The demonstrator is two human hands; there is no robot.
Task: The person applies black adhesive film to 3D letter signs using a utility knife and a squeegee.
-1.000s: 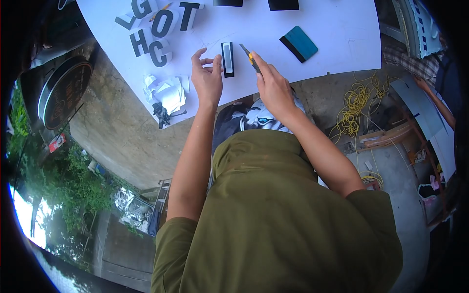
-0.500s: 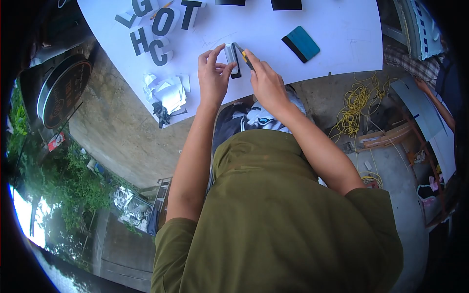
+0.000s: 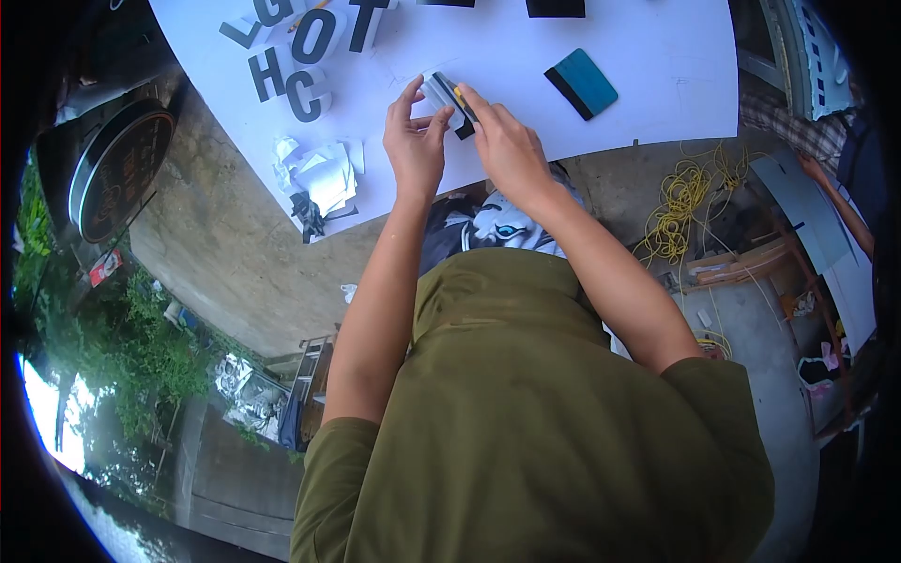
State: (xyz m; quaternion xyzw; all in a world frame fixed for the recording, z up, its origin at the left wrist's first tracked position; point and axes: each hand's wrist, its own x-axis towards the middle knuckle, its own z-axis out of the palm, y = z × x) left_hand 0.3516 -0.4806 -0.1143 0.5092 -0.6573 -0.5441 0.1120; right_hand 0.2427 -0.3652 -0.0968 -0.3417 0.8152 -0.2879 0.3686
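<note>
Between thumb and fingers, my left hand (image 3: 415, 145) grips a channel letter (image 3: 437, 92) with pale sides and a dark face, just above the white tabletop (image 3: 507, 47). My right hand (image 3: 511, 155) is closed around a yellow-and-black utility knife (image 3: 460, 95), mostly hidden under the fingers and lying along the letter's right side. The blade cannot be made out. Dark grey letters, an H (image 3: 266, 76), a C (image 3: 303, 96), an O (image 3: 314, 36) and a T (image 3: 368, 21), stand farther left. To the right lies a teal squeegee (image 3: 589, 83) with a black edge.
Crumpled white paper scraps (image 3: 324, 176) lie at the table's near left corner. Coiled yellow cord (image 3: 678, 211) is on the floor at right. Another person's arm (image 3: 838, 205) reaches over a grey panel (image 3: 812, 211). A round sign (image 3: 124, 174) stands at left.
The channel letter has tilted, its far end swinging left. My right hand has moved slightly left and up, bringing the knife against the letter.
</note>
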